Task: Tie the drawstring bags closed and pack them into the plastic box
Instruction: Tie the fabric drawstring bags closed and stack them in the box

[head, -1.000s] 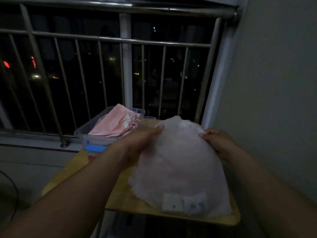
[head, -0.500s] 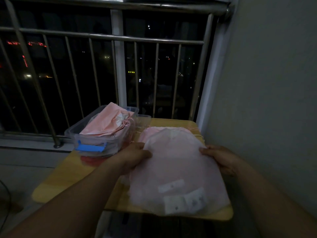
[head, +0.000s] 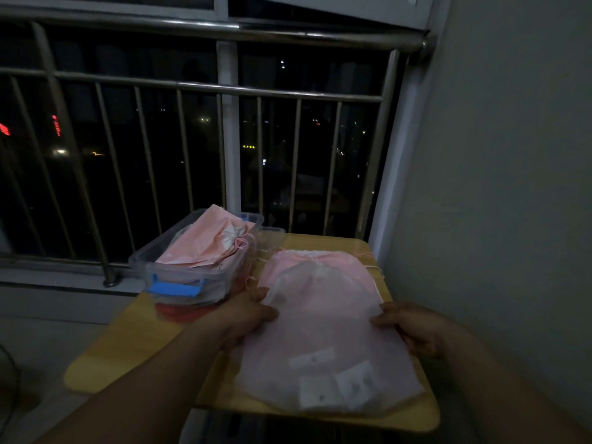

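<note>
We see the left hand [head: 246, 318] and the right hand [head: 413, 328] each in a narrow grip, fingers curled on 1 side edge of the bundle of drawstring bags [head: 323, 315], which lies on the wooden surface [head: 128, 354]. The bundle is soft pink cloth under a cloudy film with white labels [head: 336, 389]. Just left of it stands the clear plastic box [head: 141, 261] with a blue latch [head: 173, 288], holding folded pink bags [head: 208, 241].

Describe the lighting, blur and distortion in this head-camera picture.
Head view: very dim, night outside, only small city lights beyond the railing. Head view: wide-angle distortion makes the left bars lean. Head view: soft and grainy, so the labels on the packet are unreadable; a faint glint runs along the top rail.
</note>
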The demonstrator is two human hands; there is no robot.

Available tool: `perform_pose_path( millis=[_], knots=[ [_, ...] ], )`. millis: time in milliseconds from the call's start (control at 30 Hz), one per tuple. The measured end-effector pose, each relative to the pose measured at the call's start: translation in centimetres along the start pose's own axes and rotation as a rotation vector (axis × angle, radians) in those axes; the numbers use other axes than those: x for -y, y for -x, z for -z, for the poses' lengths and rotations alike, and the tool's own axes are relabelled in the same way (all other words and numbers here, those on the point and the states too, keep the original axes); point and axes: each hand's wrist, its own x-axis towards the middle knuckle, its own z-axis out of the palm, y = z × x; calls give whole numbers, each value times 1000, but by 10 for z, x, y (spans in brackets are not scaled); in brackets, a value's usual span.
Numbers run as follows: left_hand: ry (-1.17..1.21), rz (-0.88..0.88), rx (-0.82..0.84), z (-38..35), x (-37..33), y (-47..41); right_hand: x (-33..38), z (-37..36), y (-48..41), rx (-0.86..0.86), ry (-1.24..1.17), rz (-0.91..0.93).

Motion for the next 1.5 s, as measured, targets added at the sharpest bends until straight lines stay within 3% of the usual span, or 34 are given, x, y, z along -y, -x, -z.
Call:
perform_pose_path(
  millis=[200,367,433,567,667,800,900,1000,1167,1300,1500],
  knots=[
    [196,-70,-191,-9,-8,-1,-1,-10,-7,-147,-168,153],
    [551,110,-43,-6,-15,7,7,-17,2,-180,-270,191],
    [500,119,-50,-7,-11,4,8,-15,3,-165,-276,189],
    [263,-44,-283,-16,1,-8,7,-9,-5,-151,-142,183],
    [278,-109,-362,-18,3,-11,5,-9,-1,-102,-25,68],
    [447,-87,-258,-18,3,-5,11,-17,4,-248,58,81],
    [565,13,-98,-18,3,8,23,-23,9,-280,-114,149],
    [534,-76,-101,-23,-8,22,33,-27,13,-275,-232,204],
    [535,-247,-184,-19,-59,47,53,-37,17,-96,-525,292],
    [661,-338,-276,9,-97,68,77,-66,25,117,-464,319],
    [779,-487,-522,77,-113,75,126,-128,20,260,-294,278]
  ],
)
